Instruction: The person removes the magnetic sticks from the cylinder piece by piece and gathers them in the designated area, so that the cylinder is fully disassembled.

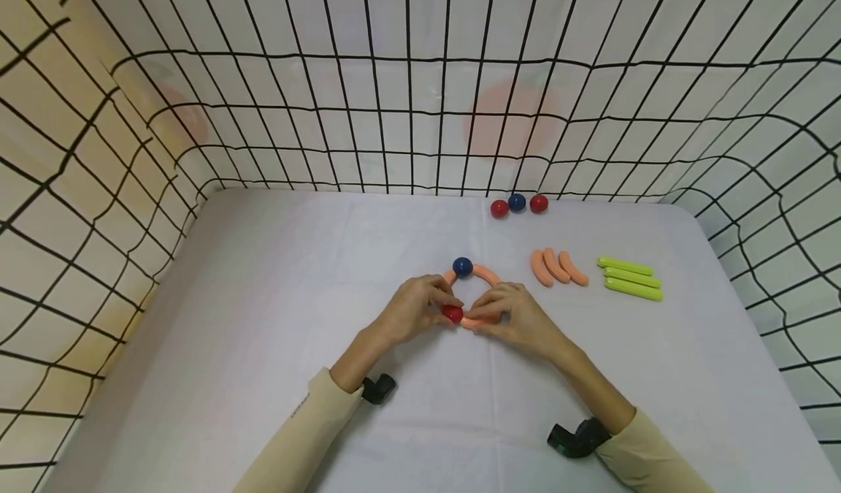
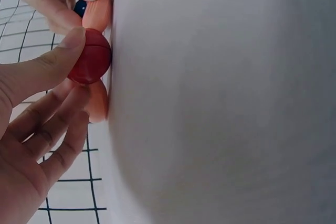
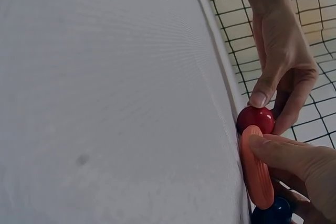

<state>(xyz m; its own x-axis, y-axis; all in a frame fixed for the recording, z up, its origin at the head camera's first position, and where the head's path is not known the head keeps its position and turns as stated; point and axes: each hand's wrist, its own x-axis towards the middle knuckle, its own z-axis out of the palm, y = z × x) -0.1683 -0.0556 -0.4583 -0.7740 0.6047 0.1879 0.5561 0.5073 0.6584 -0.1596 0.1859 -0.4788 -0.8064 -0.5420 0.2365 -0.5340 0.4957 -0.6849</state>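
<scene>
My left hand (image 1: 410,307) pinches a glossy red ball (image 1: 453,314) between thumb and fingers, low over the white table. Beside it, my right hand (image 1: 517,315) holds an orange curved stick (image 3: 256,174) between thumb and fingers. One end of this stick meets the red ball in both wrist views. Both pieces belong to a small ring shape, with a dark blue ball (image 1: 463,266) at its far side. Another orange curved stick (image 1: 487,274) runs from the blue ball toward my right hand. My fingers hide parts of the ring's left and right sides.
Two loose red balls (image 1: 499,209) and a blue ball (image 1: 517,202) lie at the table's back edge. To the right are three orange curved sticks (image 1: 551,266) and three lime-green straight sticks (image 1: 632,279). Black wire mesh (image 1: 407,106) borders the back and sides.
</scene>
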